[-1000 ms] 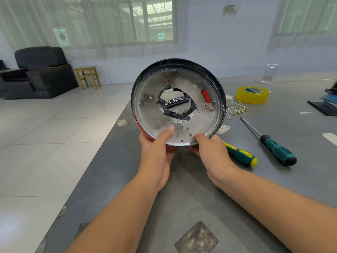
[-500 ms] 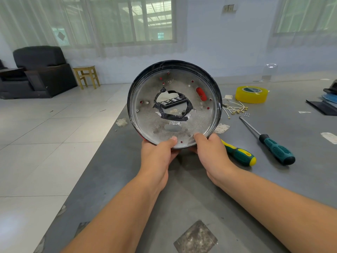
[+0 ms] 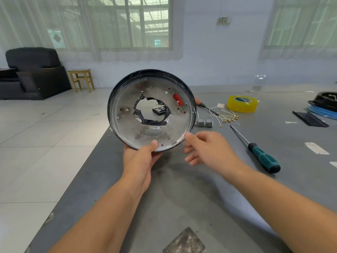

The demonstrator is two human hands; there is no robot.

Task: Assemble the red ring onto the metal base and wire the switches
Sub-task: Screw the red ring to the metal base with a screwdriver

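Observation:
My left hand [image 3: 140,159] grips the lower rim of the round metal base [image 3: 127,128], thumb on its grey inner face, and holds it upright above the table. The base has a black rim and a ragged centre hole edged with black tape. Red of the ring [image 3: 177,99] shows through a slot and small holes; the ring itself is hidden behind the base. My right hand [image 3: 206,148] hovers just right of the rim, blurred, fingers relaxed, holding nothing. Two grey switches [image 3: 204,122] and white wires with brass terminals [image 3: 226,115] lie on the table to the right.
On the grey table [image 3: 182,198] lie a teal-handled screwdriver [image 3: 262,157], a yellow tape roll [image 3: 242,103], an orange-handled tool [image 3: 200,104], small screws [image 3: 237,123] and black and blue parts [image 3: 322,105] far right. A small black part [image 3: 159,110] shows through the hole. The table's left edge drops to tiled floor.
My right hand has let go of the base's rim and moved off to the right. The left hand alone now holds the base, which has shifted left and uncovered the switches.

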